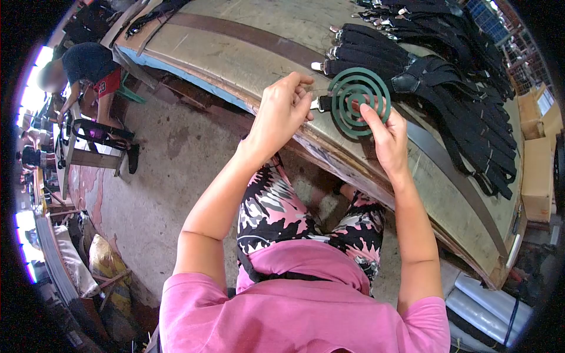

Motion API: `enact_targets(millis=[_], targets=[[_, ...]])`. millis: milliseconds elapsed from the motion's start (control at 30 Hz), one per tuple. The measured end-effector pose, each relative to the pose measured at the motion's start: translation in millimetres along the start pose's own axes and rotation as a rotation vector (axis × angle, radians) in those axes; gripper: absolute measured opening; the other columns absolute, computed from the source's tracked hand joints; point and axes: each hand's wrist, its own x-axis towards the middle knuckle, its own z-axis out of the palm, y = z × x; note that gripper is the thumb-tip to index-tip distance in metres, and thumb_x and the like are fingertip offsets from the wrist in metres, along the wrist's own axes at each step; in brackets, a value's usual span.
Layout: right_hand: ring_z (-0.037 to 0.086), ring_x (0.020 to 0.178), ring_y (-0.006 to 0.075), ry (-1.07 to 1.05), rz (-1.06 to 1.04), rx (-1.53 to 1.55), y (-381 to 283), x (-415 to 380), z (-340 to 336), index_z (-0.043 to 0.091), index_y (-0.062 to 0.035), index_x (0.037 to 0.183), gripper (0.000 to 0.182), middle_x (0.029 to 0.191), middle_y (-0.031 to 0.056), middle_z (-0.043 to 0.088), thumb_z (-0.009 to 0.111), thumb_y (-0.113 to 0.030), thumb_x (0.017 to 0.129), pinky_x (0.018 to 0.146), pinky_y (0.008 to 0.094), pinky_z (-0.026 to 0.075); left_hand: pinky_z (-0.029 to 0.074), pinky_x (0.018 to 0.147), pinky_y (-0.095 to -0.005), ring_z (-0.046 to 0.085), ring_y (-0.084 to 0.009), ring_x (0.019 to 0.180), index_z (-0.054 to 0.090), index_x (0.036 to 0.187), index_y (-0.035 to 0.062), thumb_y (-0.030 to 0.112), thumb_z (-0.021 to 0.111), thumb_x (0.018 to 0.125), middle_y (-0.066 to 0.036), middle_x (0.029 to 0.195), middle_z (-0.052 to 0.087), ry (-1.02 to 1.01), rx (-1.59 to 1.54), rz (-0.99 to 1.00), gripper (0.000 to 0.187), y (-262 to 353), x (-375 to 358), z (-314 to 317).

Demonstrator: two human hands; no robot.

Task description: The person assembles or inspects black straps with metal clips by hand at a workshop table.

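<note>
While the right hand (389, 138) holds a green spiral coil (356, 88) over the bench (247, 66), its thumb lies on the near face and pinkish fingers show through the gaps behind, so from my remote seat I read a narrow pinch. Gripping close to the middle probably suits such a thin, flat shape, whose outer turns look brittle. The left hand (279, 106) sits just across from the coil, thumb and forefinger drawn close together; whether anything fine is caught between them, I cannot tell. Just beside those left fingertips, a shiny metal clip (315, 106) juts from a short black strap end (325, 103) that runs behind the coil in my view, and a second clip (318, 66) lies a little farther off. Past the right fingers, black straps (453, 112) fan out in a layered, matt, cloth-like pile, with a smoother, leathery patch (405, 82) among them. Several clips point outward together, which I take as a way of keeping the bundle sorted. Beyond the left fingers, a flat brown band (253, 35) runs along the bench.
</note>
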Motion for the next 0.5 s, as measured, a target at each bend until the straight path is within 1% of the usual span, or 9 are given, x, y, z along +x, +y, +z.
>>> enact_targets(millis=[33, 67, 100, 133, 200, 267, 333, 400, 500], targets=[[0.063, 0.089, 0.0158, 0.009, 0.042, -0.010, 0.3, 1.0, -0.6, 0.072, 0.0030, 0.101, 0.021, 0.099, 0.0097, 0.069, 0.063, -0.015, 0.094, 0.080, 0.0304, 0.049, 0.054, 0.060, -0.0288, 0.069, -0.0168, 0.062, 0.067, 0.095, -0.0076, 0.007, 0.068, 0.088, -0.012, 0.080, 0.068, 0.000, 0.000, 0.001, 0.016, -2.4, 2.0, -0.1], [0.063, 0.089, 0.0150, 0.018, 0.085, -0.019, 0.3, 1.4, -0.9, 0.072, 0.0027, 0.100, 0.022, 0.098, 0.0094, 0.070, 0.063, -0.017, 0.095, 0.081, 0.0301, 0.049, 0.054, 0.060, -0.0290, 0.069, -0.0167, 0.061, 0.068, 0.095, -0.0074, 0.007, 0.068, 0.088, -0.012, 0.081, 0.068, -0.019, 0.084, 0.079, 0.017, -5.9, 4.2, 0.1], [0.063, 0.089, 0.0150, 0.018, 0.085, -0.020, -0.1, 1.2, -0.8, 0.072, 0.0027, 0.100, 0.022, 0.098, 0.0094, 0.070, 0.063, -0.017, 0.095, 0.081, 0.0301, 0.049, 0.054, 0.060, -0.0293, 0.069, -0.0167, 0.061, 0.068, 0.096, -0.0073, 0.007, 0.069, 0.087, -0.013, 0.081, 0.068, -0.037, 0.168, 0.156, 0.017, -7.7, 5.5, 0.3], [0.063, 0.089, 0.0151, 0.018, 0.081, -0.018, -0.7, 1.2, -0.4, 0.072, 0.0026, 0.100, 0.023, 0.098, 0.0095, 0.070, 0.063, -0.018, 0.095, 0.080, 0.0299, 0.049, 0.054, 0.060, -0.0293, 0.069, -0.0167, 0.061, 0.068, 0.096, -0.0073, 0.007, 0.069, 0.087, -0.013, 0.081, 0.068, -0.037, 0.168, 0.156, 0.017, -7.9, 6.1, 0.9], [0.063, 0.089, 0.0152, 0.017, 0.077, -0.016, -0.6, 1.6, 0.2, 0.072, 0.0025, 0.100, 0.024, 0.098, 0.0096, 0.070, 0.063, -0.018, 0.095, 0.080, 0.0296, 0.049, 0.054, 0.060, -0.0292, 0.069, -0.0162, 0.062, 0.069, 0.094, -0.0068, 0.008, 0.070, 0.086, -0.012, 0.083, 0.067, -0.061, 0.313, 0.152, 0.017, -4.6, 7.6, 2.0], [0.061, 0.086, 0.0096, 0.002, 0.024, -0.040, 0.5, 2.2, 0.5, 0.069, 0.0034, 0.109, 0.024, 0.099, 0.0048, 0.071, 0.063, -0.015, 0.096, 0.079, 0.0265, 0.049, 0.053, 0.058, -0.0288, 0.068, -0.0157, 0.060, 0.070, 0.093, -0.0060, 0.009, 0.071, 0.087, -0.012, 0.082, 0.067, -0.051, 0.310, 0.156, 0.016, -3.5, 9.0, 1.6], [0.062, 0.087, 0.0098, -0.005, 0.021, -0.037, 0.0, 2.7, 1.3, 0.069, 0.0035, 0.109, 0.024, 0.099, 0.0049, 0.071, 0.063, -0.015, 0.096, 0.080, 0.0265, 0.049, 0.052, 0.056, -0.0284, 0.067, -0.0152, 0.059, 0.070, 0.092, -0.0052, 0.009, 0.071, 0.087, -0.011, 0.081, 0.067, -0.042, 0.305, 0.162, 0.015, -5.1, 11.0, 1.4], [0.062, 0.087, 0.0099, -0.011, 0.019, -0.034, 0.0, 2.6, 0.7, 0.069, 0.0037, 0.109, 0.024, 0.099, 0.0050, 0.071, 0.063, -0.015, 0.096, 0.080, 0.0265, 0.049, 0.050, 0.051, -0.0273, 0.065, -0.0138, 0.055, 0.071, 0.092, -0.0033, 0.010, 0.071, 0.087, -0.010, 0.078, 0.067, -0.081, 0.092, 0.059, 0.014, -9.3, 12.8, 0.0], [0.062, 0.089, 0.0103, -0.019, 0.029, -0.045, 1.3, 2.9, -0.5, 0.069, 0.0037, 0.109, 0.025, 0.099, 0.0054, 0.070, 0.063, -0.016, 0.096, 0.081, 0.0269, 0.049, 0.048, 0.048, -0.0261, 0.064, -0.0122, 0.052, 0.071, 0.092, -0.0031, 0.010, 0.071, 0.088, -0.009, 0.077, 0.067, -0.105, 0.059, 0.042, 0.014, -10.0, 14.4, -1.6]])
